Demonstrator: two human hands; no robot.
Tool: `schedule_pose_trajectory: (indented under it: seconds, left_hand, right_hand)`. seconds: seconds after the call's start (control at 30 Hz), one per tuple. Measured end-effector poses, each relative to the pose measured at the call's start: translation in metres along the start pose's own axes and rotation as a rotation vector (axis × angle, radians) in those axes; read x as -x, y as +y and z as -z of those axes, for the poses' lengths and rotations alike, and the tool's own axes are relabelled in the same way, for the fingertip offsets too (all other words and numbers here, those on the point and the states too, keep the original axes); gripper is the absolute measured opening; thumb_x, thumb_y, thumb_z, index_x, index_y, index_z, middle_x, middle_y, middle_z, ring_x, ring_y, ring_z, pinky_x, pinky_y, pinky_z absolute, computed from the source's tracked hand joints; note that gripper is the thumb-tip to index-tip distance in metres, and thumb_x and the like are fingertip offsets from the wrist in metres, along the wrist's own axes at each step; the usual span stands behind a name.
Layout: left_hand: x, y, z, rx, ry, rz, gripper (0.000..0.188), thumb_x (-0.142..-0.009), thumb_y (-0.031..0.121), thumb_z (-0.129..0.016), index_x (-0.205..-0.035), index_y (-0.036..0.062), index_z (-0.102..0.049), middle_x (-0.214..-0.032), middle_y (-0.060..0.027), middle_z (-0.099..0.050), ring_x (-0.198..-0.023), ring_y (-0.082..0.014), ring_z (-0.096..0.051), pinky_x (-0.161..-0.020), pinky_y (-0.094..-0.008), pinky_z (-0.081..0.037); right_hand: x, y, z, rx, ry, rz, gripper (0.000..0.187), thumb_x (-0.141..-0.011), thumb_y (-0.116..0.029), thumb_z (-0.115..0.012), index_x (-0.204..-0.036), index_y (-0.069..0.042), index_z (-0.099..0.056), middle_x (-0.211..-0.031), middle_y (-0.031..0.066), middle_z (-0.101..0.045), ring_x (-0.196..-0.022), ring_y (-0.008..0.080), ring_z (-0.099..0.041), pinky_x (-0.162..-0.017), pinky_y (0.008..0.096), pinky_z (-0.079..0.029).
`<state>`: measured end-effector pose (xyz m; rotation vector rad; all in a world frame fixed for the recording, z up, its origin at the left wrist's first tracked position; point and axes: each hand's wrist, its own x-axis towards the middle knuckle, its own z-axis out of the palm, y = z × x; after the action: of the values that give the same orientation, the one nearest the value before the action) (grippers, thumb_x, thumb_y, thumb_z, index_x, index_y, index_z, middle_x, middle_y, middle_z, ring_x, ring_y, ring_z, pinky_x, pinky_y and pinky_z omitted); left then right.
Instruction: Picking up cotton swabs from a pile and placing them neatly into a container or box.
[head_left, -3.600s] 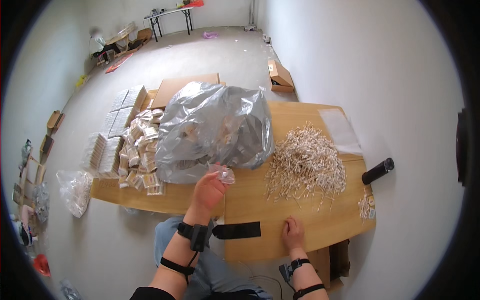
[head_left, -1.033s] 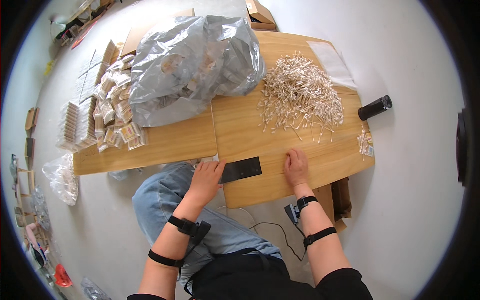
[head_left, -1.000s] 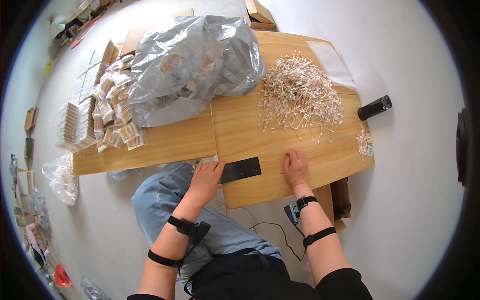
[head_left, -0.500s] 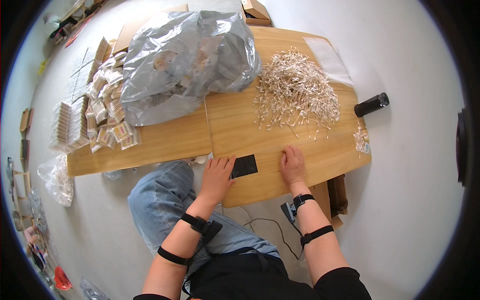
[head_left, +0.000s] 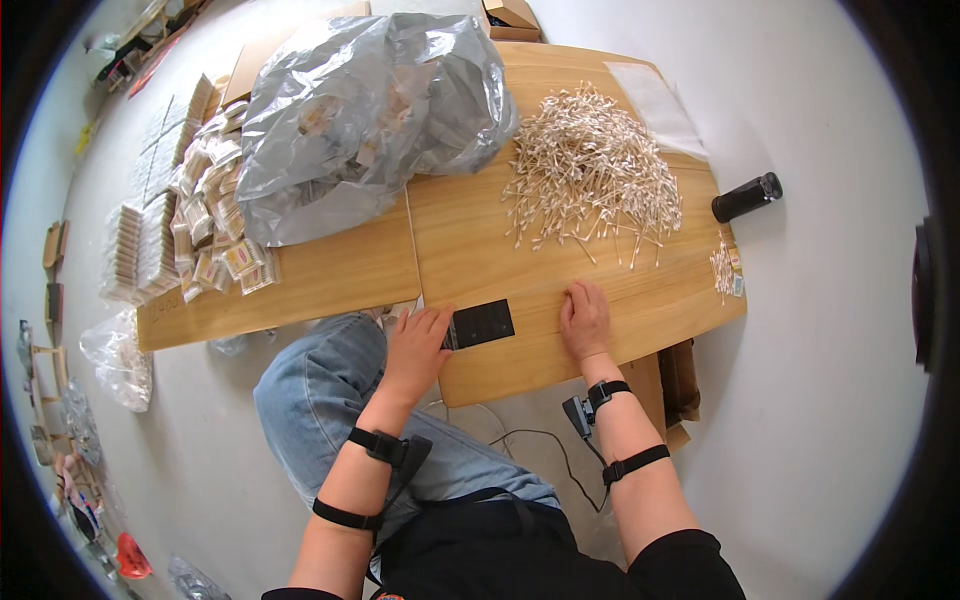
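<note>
My left hand (head_left: 414, 352) rests at the table's near edge with its fingers stretched out. Its fingertips lie at the left end of a flat black rectangle (head_left: 484, 323), which looks like a phone or small screen. On the bare wood to the right, my right hand (head_left: 585, 318) lies palm down, fingers loosely bent, with nothing visible in it. A large loose pile of cotton swabs (head_left: 596, 172) spreads beyond that hand. A few more swabs (head_left: 720, 272) lie by the right edge, beside a small printed packet (head_left: 737, 270).
A big grey plastic bag (head_left: 370, 130) covers the far left of the wooden table (head_left: 300, 280). Left of it are heaped swab packs (head_left: 212, 190) and stacked packs (head_left: 157, 240). A black cylinder (head_left: 746, 198) and a white sheet (head_left: 655, 110) are at the right.
My left hand has slid a little to the left, and more of the black rectangle shows. My right hand has hardly moved.
</note>
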<state>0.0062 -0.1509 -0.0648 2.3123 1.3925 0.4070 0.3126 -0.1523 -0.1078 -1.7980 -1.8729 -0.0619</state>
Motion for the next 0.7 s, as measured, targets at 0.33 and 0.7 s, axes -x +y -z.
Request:
schedule_pose_trajectory:
  seconds: [0.33, 0.7]
  left_hand:
    - [-0.004, 0.008, -0.019, 0.154, 0.105, 0.008, 0.06, -0.07, 0.015, -0.077, -0.125, 0.004, -0.056, -0.121, -0.0133, -0.058, -0.115, -0.0339, -0.052, -0.104, -0.0481, -0.038]
    - [-0.043, 0.072, -0.081, 0.124, 0.243, -0.028, 0.052, -0.08, 0.021, -0.071, -0.127, 0.0057, -0.055, -0.135, -0.0163, -0.048, -0.129, -0.0329, -0.043, -0.111, -0.0527, -0.029]
  right_hand:
    - [-0.006, -0.003, 0.005, -0.012, 0.051, 0.042, 0.014, -0.08, -0.003, -0.059, -0.093, -0.005, -0.057, -0.099, 0.0141, -0.06, -0.095, 0.0339, -0.058, -0.083, 0.0439, -0.048]
    - [-0.004, -0.001, 0.002, -0.035, 0.071, 0.033, 0.013, -0.08, -0.004, -0.06, -0.093, -0.005, -0.057, -0.098, 0.015, -0.06, -0.096, 0.0335, -0.058, -0.083, 0.0424, -0.048]
